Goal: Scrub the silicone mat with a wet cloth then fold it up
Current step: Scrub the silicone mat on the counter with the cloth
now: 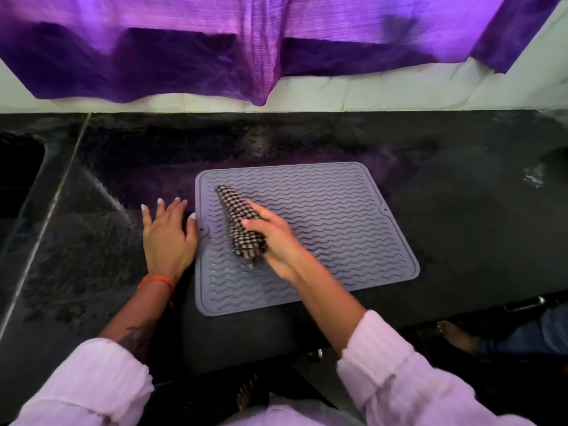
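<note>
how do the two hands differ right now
The left hand lies flat with fingers spread on the black counter, thumb at the mat's left edge, holding nothing. The right hand is over the mat, gripping a rolled checked cloth. Only the left wrist wears an orange band. Both sleeves are pale.

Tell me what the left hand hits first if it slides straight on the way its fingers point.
Nothing nearby, it seems: the left hand points along bare black counter, beside the mat, toward the white wall.
</note>
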Available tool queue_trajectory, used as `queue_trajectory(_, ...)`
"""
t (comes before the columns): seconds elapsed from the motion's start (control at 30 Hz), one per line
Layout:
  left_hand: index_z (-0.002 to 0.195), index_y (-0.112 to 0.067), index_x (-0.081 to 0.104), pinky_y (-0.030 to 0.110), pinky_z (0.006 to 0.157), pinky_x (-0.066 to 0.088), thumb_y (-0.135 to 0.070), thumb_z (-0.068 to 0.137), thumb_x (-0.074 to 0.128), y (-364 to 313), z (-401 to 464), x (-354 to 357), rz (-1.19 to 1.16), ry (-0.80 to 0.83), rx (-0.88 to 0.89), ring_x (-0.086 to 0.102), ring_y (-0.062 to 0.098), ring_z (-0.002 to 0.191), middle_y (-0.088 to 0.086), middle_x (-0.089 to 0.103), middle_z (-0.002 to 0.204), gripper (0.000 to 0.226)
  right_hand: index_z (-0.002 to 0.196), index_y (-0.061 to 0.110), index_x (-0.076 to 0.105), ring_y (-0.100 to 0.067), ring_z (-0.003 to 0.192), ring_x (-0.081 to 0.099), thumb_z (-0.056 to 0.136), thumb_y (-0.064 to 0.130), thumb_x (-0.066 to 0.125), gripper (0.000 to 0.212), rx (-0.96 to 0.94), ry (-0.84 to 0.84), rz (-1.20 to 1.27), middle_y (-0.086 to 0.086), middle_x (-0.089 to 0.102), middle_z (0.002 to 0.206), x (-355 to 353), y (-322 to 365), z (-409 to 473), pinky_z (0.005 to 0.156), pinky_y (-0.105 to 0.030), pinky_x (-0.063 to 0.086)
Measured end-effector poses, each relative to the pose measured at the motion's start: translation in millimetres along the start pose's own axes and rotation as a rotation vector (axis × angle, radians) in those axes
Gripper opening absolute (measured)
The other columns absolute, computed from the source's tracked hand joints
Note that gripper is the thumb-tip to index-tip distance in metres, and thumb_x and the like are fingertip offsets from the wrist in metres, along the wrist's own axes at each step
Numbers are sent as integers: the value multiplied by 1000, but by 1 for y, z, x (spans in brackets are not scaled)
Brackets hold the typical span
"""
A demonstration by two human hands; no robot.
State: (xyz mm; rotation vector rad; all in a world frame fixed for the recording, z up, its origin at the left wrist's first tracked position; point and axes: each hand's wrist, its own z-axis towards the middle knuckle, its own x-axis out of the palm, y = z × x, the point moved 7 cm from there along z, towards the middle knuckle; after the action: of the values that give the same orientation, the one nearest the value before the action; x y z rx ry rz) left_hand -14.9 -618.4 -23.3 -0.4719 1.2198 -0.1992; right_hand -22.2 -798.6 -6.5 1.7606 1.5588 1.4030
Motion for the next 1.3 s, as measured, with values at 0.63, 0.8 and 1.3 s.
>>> queue_trajectory(0.63, 125, -4, 60, 47, 119, 1, -16, 94, 52, -2, 0, 7, 126, 6, 46, 31, 38, 138, 18, 49, 139, 34, 129, 27, 56, -39, 107, 41, 86, 13, 55, 45, -256, -848, -1541, -19, 44, 134, -201, 60, -81, 92, -41, 34)
queue_trajectory(0.8, 127, -7, 59, 45, 119, -1, -18, 95, 50, -3, -1, 7, 130, 20, 38, 29, 36, 139, 16, 48, 141, 35, 136, 28, 48, -29, 111, 37, 89, 21, 53, 48, -305, -724, -1539, -16, 40, 133, -147, 36, -75, 94, -38, 34)
queue_trajectory(1.3, 120, -7, 65, 41, 119, -3, -13, 96, 48, 1, 0, 1, -39, -25, 14, 28, 31, 141, 13, 47, 142, 30, 141, 29, 38, -30, 116, 38, 91, 31, 52, 53, -331, -168, -1305, -15, 43, 125, 30, -37, -38, 102, -33, 29)
